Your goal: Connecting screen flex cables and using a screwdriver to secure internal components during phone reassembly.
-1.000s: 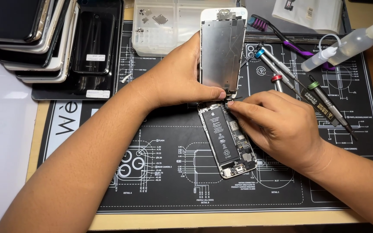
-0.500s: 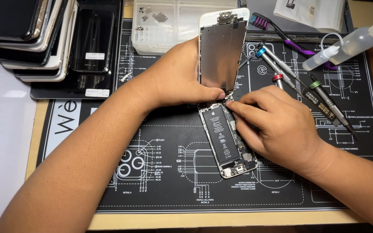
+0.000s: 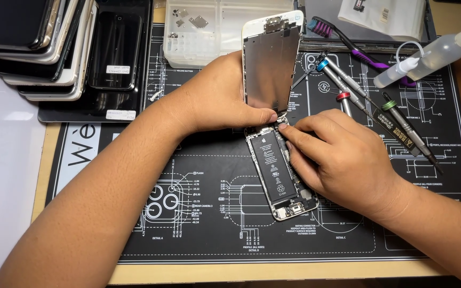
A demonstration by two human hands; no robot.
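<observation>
An opened phone body (image 3: 279,173) with a black battery lies on the black repair mat (image 3: 198,224). Its screen panel (image 3: 271,60) stands swung up at the top end, metal back facing me. My left hand (image 3: 221,97) grips the panel's lower left edge and keeps it upright. My right hand (image 3: 342,160) rests over the body's right side, fingertips pressed at the top of the body where the panel joins it. Whether those fingers pinch anything is hidden.
Several screwdrivers (image 3: 401,125) lie on the mat to the right, with a purple brush (image 3: 348,40) and a clear squeeze bottle (image 3: 433,56) behind. A clear parts tray (image 3: 201,29) sits at the back. Stacked phones (image 3: 44,48) fill the back left.
The screen panel has tilted a little further up and left. My right fingertips have shifted slightly along the joint at the top of the body.
</observation>
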